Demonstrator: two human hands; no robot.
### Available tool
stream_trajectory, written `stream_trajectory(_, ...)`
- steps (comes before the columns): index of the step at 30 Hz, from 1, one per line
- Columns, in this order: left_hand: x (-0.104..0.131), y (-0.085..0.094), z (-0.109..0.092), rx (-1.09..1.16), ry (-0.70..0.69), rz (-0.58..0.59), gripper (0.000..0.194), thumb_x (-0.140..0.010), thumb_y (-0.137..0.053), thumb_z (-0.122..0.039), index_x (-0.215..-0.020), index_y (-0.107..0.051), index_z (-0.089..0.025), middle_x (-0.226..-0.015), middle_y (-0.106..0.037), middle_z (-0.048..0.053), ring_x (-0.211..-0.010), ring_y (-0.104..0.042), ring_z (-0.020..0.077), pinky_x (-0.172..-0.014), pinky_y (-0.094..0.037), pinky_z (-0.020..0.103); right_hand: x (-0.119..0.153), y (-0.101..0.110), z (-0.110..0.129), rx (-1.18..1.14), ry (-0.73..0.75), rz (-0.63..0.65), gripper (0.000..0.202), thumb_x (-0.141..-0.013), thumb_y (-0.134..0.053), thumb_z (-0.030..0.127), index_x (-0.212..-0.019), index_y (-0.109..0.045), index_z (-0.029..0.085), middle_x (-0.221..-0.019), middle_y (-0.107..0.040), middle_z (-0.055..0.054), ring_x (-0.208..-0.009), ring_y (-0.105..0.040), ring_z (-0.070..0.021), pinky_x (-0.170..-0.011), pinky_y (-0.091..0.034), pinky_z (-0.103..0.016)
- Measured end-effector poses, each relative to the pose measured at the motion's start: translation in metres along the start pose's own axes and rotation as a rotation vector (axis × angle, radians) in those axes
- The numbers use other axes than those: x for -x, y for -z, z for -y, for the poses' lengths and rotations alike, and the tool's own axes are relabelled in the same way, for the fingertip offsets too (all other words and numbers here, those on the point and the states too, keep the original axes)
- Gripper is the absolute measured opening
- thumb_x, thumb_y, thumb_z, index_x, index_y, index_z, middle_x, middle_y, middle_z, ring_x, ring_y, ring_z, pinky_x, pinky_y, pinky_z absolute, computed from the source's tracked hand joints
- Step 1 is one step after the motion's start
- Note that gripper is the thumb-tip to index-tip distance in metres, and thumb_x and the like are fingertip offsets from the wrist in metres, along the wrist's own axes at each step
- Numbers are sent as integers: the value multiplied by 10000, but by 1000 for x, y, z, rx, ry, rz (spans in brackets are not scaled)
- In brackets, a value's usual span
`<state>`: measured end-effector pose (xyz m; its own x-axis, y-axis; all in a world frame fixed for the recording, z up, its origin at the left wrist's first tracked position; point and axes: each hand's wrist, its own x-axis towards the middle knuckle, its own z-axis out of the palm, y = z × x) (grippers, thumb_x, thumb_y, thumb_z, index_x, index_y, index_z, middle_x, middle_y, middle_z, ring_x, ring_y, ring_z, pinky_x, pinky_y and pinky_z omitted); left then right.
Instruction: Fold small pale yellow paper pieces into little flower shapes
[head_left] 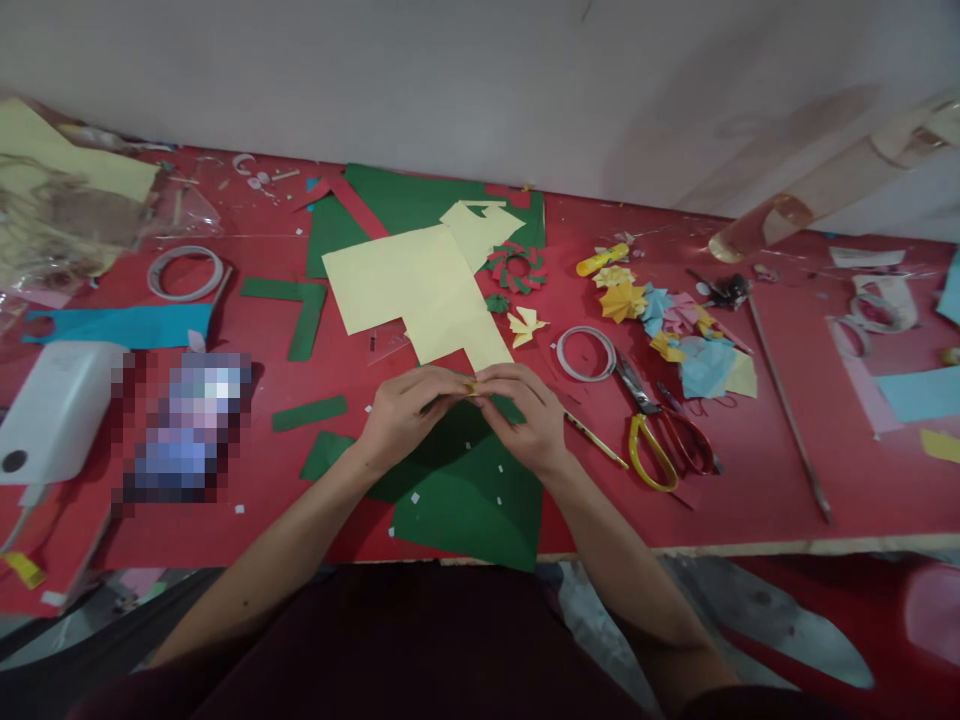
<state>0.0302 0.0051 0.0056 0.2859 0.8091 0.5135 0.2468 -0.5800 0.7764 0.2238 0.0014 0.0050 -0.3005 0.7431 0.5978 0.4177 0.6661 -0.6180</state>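
Small yellow piece (472, 391), mostly hidden by fingers, pinched between fingertips of left hand (409, 412) and right hand (529, 415), above dark green sheet (480, 520) on red tabletop (750, 480). Just beyond hands: notched pale-yellow sheet (409, 285). Right of sheet: folded pale-yellow piece (525, 326), red-and-green ring (533, 268), tape roll (587, 378). Near right hand: striped pencil-like stick (598, 441); farther right, scissors (646, 403), one handle yellow, other red. Left: green strip (309, 413), L-shaped green piece (308, 300).

A white corded device (60, 410) lies near a pixelated phone (187, 430).
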Motion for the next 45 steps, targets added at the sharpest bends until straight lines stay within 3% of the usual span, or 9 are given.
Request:
stream_trajectory(7,6,-9,-6,134,260,-83,25,-907,-634,-195,-931,-636,-200,-932,-750,58,-900,-736,164,-799,-601,277,-1,-4,7,-96,-174,-81,170,-860,-663,104,-940,-672,254,-916,-700,-42,-906,-678,-197,-813,-577,-369)
stream_trajectory(12,5,-14,-9,273,440,-129,192,-889,-672,-256,-1039,-561,-215,-930,-753,48,-927,-744,179,-796,-614,277,0,-6,10,-241,-360,-124,118,-861,-685,138,-903,-686,249,-906,-661,-32,-873,-668,-178,-763,-576,-330)
stream_trajectory(18,0,-13,-11,311,552,-147,121,-861,-704,-289,-942,-683,-202,-917,-753,37,-862,-736,159,-777,-607,254,0,-10,12,-442,-564,-175,60,-837,-729,210,-861,-689,247,-893,-657,-22,-864,-668,-173,-761,-590,-312)
stream_trajectory(22,0,-12,-12,312,567,-172,114,-839,-727,-282,-918,-701,-205,-885,-757,25,-838,-734,156,-769,-607,254,-1,-10,13,-480,-607,-162,60,-832,-737,239,-872,-691,243,-901,-670,-23,-867,-677,-175,-774,-597,-313)
stream_trajectory(30,1,-11,-12,282,490,-161,113,-838,-729,-256,-943,-705,-221,-937,-743,16,-889,-718,146,-835,-595,260,-1,-8,11,-334,-462,-97,69,-879,-688,223,-933,-718,253,-955,-702,-41,-931,-680,-191,-815,-582,-347)
stream_trajectory(38,0,-9,-12,194,454,-156,90,-881,-679,-290,-913,-704,-211,-912,-750,33,-842,-717,157,-717,-603,252,0,-10,10,-346,-535,-138,35,-864,-705,248,-896,-712,238,-912,-696,-30,-864,-688,-177,-755,-608,-320)
stream_trajectory(45,2,-11,-14,101,399,-158,83,-857,-708,-288,-886,-709,-210,-900,-758,26,-821,-714,154,-786,-589,281,0,-9,11,-319,-508,-121,30,-874,-691,241,-895,-712,241,-901,-696,-32,-858,-683,-177,-763,-598,-322)
